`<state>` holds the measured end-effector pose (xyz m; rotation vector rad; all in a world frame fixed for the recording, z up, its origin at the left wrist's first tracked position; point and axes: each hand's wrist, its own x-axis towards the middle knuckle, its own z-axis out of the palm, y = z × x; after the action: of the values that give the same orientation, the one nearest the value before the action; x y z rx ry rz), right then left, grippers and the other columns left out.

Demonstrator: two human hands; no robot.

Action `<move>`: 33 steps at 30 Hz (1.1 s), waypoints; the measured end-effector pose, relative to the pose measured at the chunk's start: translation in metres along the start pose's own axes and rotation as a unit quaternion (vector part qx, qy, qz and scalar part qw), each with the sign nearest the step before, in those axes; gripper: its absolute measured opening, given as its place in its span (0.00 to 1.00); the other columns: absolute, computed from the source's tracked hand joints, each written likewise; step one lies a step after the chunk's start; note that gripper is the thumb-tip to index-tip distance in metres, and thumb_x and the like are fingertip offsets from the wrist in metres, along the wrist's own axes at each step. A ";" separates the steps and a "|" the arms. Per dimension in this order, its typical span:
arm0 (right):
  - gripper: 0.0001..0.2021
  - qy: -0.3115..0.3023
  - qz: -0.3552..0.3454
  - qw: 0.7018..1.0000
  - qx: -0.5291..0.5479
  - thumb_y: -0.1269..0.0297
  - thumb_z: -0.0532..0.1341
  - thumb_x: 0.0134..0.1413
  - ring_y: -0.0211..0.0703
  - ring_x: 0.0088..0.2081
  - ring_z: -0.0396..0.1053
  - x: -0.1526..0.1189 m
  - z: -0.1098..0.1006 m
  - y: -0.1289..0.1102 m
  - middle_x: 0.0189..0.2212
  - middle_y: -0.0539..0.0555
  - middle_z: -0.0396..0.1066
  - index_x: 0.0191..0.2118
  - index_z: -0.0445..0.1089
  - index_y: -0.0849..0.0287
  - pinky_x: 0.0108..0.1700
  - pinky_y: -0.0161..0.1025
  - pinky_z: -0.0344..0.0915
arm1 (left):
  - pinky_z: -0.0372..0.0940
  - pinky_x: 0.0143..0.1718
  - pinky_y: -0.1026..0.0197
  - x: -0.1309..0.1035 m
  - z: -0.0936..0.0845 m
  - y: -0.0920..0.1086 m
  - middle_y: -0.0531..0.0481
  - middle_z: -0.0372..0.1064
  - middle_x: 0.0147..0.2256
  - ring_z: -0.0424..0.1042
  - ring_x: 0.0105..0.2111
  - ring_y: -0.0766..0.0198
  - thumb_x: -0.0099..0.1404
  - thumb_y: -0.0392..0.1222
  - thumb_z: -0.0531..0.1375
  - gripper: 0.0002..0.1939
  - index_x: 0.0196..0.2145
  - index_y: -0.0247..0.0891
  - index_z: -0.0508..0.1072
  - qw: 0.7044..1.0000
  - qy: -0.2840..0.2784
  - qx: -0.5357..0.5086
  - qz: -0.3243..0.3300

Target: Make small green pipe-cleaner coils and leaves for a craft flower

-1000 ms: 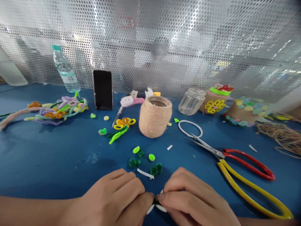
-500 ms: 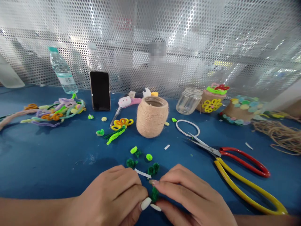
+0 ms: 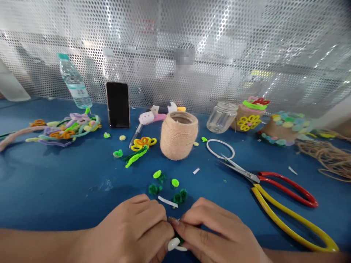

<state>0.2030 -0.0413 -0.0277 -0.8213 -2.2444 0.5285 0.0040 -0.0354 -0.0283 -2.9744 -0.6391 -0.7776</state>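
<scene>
My left hand point(image 3: 134, 228) and my right hand point(image 3: 219, 228) meet at the near edge of the view, fingers pinched together around a small dark green pipe cleaner piece point(image 3: 180, 239), mostly hidden by the fingertips. Just beyond them lie a white strip point(image 3: 168, 201), dark green curled pipe cleaner pieces point(image 3: 180, 196) and bright green ones point(image 3: 175, 182). A twine-wrapped jar point(image 3: 178, 140) stands upright farther back. To its left is a yellow and orange pipe cleaner flower point(image 3: 143, 143) with green stems.
Large scissors point(image 3: 255, 179) lie partly open at right, by a white ring point(image 3: 221, 149). Behind are a glass jar point(image 3: 222, 117), decorated pots point(image 3: 248, 117) and loose twine point(image 3: 326, 157). At left are a pipe cleaner pile point(image 3: 65, 128), a phone point(image 3: 118, 105) and a bottle point(image 3: 75, 82).
My right fingers have moved left and closed in against my left hand, covering more of the dark green piece. The whole view has shifted slightly; the table items stay put.
</scene>
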 end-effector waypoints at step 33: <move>0.09 0.080 0.005 0.994 0.069 0.78 0.62 0.46 0.37 0.29 0.69 -0.002 -0.007 -0.002 0.28 0.54 0.71 0.36 0.72 0.62 0.31 0.32 0.68 | 0.62 0.27 0.68 -0.004 -0.001 0.000 0.54 0.66 0.30 0.66 0.26 0.70 0.70 0.35 0.46 0.13 0.39 0.41 0.69 0.989 0.108 0.004 -0.097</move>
<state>0.2088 -0.0432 -0.0228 -0.7762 -2.0345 0.5926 0.0003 -0.0368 -0.0290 -2.7951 -0.9219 -1.0865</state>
